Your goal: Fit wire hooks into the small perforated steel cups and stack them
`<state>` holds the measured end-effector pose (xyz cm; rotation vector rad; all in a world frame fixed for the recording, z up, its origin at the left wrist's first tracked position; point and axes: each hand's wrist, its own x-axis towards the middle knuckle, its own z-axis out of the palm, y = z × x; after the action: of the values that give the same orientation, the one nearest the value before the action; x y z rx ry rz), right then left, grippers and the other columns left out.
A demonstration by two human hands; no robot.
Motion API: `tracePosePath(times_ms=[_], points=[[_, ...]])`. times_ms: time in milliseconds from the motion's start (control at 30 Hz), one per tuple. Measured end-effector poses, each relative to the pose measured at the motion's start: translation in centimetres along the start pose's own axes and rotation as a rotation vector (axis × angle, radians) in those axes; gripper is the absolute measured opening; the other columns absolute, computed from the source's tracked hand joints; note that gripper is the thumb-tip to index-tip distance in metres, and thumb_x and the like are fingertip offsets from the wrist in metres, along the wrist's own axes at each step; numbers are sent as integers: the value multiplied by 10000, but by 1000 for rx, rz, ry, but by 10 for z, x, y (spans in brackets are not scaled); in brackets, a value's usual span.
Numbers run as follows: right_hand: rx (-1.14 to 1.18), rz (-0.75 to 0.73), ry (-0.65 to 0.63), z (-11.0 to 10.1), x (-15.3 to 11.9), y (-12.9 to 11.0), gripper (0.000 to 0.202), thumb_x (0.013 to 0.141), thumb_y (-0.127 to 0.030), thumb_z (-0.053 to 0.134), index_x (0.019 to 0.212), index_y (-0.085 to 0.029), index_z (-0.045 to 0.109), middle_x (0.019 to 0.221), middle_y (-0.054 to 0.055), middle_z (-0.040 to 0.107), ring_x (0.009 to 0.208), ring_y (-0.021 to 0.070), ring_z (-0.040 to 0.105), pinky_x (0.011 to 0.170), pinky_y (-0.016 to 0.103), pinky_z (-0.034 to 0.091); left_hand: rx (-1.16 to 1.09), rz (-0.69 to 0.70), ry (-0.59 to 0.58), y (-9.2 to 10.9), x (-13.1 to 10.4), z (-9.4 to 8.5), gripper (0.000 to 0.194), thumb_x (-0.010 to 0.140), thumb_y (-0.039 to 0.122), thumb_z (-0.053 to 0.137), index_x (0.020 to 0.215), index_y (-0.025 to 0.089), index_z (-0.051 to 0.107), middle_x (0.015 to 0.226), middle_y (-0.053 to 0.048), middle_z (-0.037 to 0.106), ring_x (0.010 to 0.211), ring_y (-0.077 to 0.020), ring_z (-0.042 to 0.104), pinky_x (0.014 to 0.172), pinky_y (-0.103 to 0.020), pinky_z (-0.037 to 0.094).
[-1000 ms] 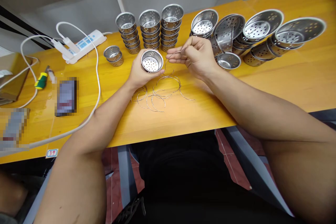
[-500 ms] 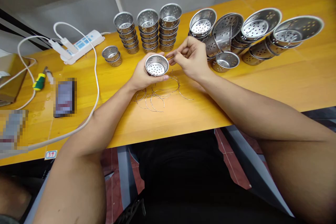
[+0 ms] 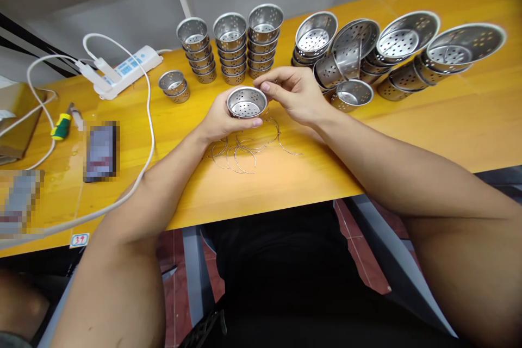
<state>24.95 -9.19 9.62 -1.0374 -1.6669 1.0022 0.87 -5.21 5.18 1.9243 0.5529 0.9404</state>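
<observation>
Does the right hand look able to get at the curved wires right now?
Probably yes: the right hand is close to the curved wires, and nothing visible lies over most of them.

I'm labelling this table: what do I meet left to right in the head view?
Green-and-yellow screwdriver handle, white plastic power strip, two nested perforated steel cups, round steel cup in left hand, right hand, rightmost stack of steel cups.

Left grip holds perforated cup – right grip just beside.
</observation>
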Motion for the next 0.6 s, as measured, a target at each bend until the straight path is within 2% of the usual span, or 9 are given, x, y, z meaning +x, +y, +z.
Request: tracePosePath(times_ms=[167, 233, 300, 367, 467, 600], points=[[30, -12, 93, -4, 9, 14, 637, 954, -914, 787, 1181, -318, 777, 1246, 104, 852, 1152, 340, 810, 978, 533, 722, 57, 43, 61, -10, 1, -3, 974, 718, 836, 1050, 1427, 276, 686, 1416, -104, 799, 1309, -320, 810, 1228, -604, 666], [92, -96, 158, -9, 17, 25, 619, 957, -907, 806, 1147, -319, 774, 1224, 97, 870, 995, 290, 804, 896, 488, 715, 145, 72, 109, -22, 2, -6, 1013, 717, 834, 1052, 1459, 273, 650, 1464, -120, 774, 1366, -332, 787, 1273, -612, 633], [132, -195, 202, -14, 24, 35, 629, 912, -911, 868, 1092, -313, 787, 1083, 83, 880, 784, 231, 736, 757, 449, 676, 221, 97, 149, -35, 3, -10, 1082, 704, 857, 1045, 1491, 268, 594, 1471, -122, 750, 1377, -333, 775, 1287, -606, 614], [91, -253, 213, -16, 26, 40, 625, 916, -917, 868, 1076, -315, 820, 966, 60, 859, 696, 209, 677, 688, 437, 635, 252, 121, 162, -46, 4, -11, 1149, 707, 888, 1023, 1538, 280, 513, 1473, -113, 725, 1363, -317, 776, 1272, -579, 616], [-10, -307, 197, -13, 21, 36, 619, 974, -919, 807, 1070, -311, 870, 908, 52, 829, 700, 223, 673, 677, 441, 611, 250, 167, 143, -55, 4, -10, 1181, 741, 910, 985, 1584, 319, 406, 1489, -98, 688, 1356, -294, 776, 1242, -534, 630], [-160, -332, 159, -5, 12, 28, 592, 1017, -858, 804, 1061, -273, 886, 813, 49, 758, 687, 216, 627, 660, 419, 569, 265, 240, 116, -57, 5, -6, 1180, 750, 905, 982, 1583, 333, 372, 1498, -89, 659, 1371, -295, 773, 1235, -518, 635]])
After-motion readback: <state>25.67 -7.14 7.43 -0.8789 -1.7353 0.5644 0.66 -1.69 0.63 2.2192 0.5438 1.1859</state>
